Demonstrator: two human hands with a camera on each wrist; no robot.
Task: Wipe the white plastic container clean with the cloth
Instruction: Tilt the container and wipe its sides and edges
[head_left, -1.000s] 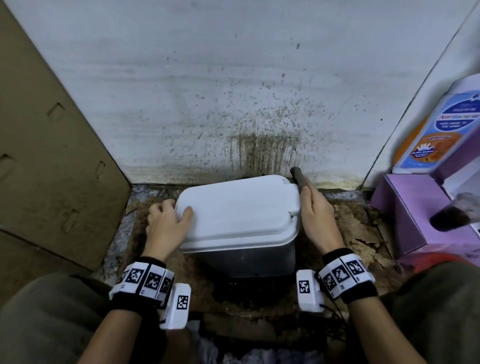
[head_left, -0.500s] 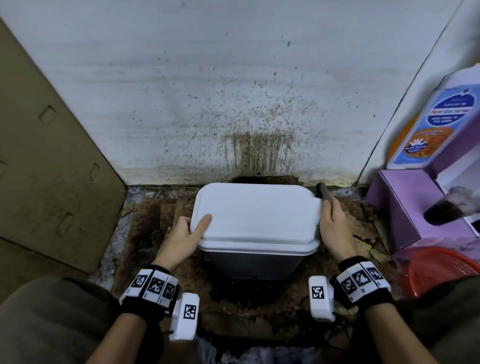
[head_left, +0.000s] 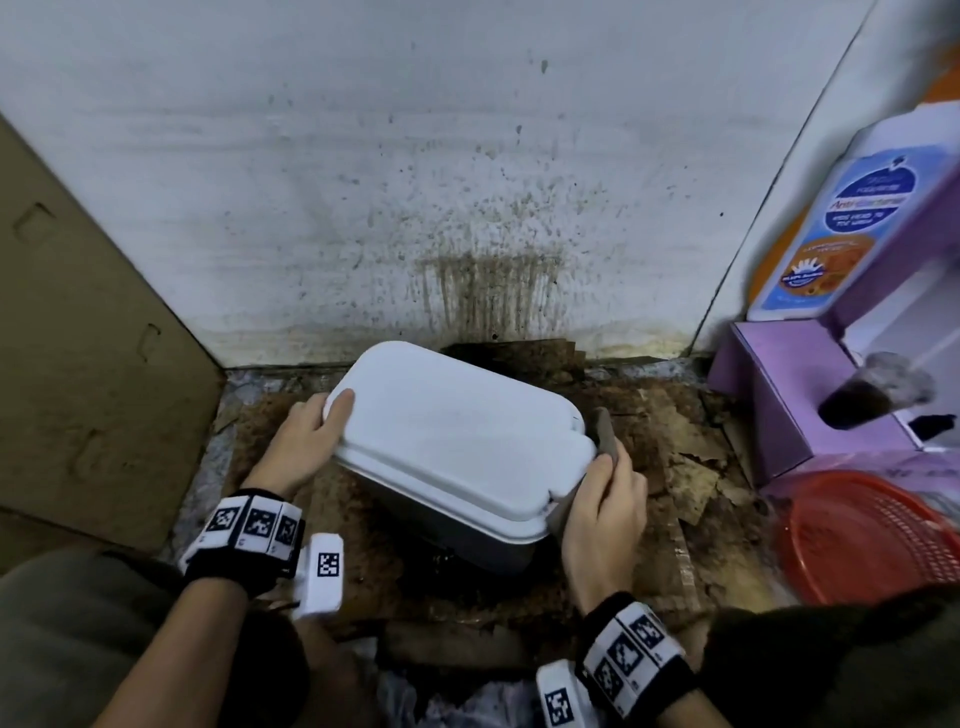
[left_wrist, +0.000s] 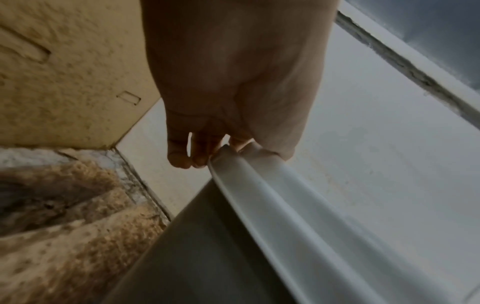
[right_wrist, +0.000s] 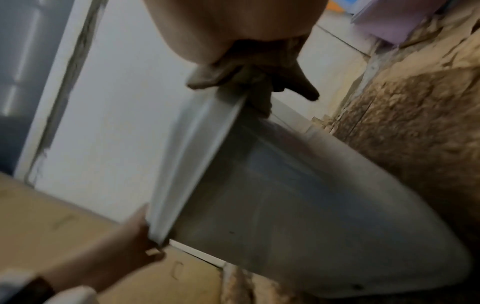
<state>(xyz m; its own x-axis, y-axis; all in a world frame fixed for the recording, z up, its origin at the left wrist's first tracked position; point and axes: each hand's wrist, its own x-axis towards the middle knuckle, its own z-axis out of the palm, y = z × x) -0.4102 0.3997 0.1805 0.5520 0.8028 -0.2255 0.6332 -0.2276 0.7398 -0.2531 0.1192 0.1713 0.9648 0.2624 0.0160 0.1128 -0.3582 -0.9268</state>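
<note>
The white plastic container (head_left: 457, 441), lid on, sits askew on the dirty floor, its left end toward the wall and its right end toward me. My left hand (head_left: 306, 441) grips the lid rim at the far left corner, thumb on top; the left wrist view shows the fingers (left_wrist: 182, 156) curled under the rim (left_wrist: 272, 195). My right hand (head_left: 602, 499) holds a grey-brown cloth (head_left: 605, 434) against the container's right end. In the right wrist view the bunched cloth (right_wrist: 233, 78) lies between that hand and the container (right_wrist: 298, 195).
A stained white wall (head_left: 467, 182) stands right behind. A cardboard sheet (head_left: 88, 338) leans at the left. At the right are a purple box (head_left: 789, 395), a labelled bottle (head_left: 841, 223) and a red mesh basket (head_left: 872, 535). Torn brown cardboard (head_left: 691, 467) covers the floor.
The container has turned clockwise as seen from above: its right end has swung toward me and its left end toward the wall. Both hands have kept their hold and moved with it.
</note>
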